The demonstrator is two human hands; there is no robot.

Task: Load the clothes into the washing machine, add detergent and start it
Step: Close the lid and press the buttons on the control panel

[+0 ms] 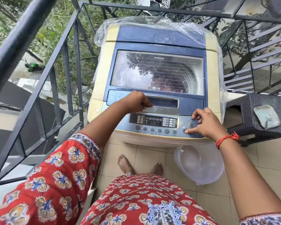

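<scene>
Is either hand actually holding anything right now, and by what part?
No. The left hand rests curled at the lid handle; the right hand presses a panel button with its thumb.

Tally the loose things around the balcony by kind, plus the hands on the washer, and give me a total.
Washing machine: 1
Clear plastic basin on the floor: 1
Dark wicker stool: 1
Metal tray on the stool: 1
Hands, left hand and right hand: 2
Total: 6
</scene>
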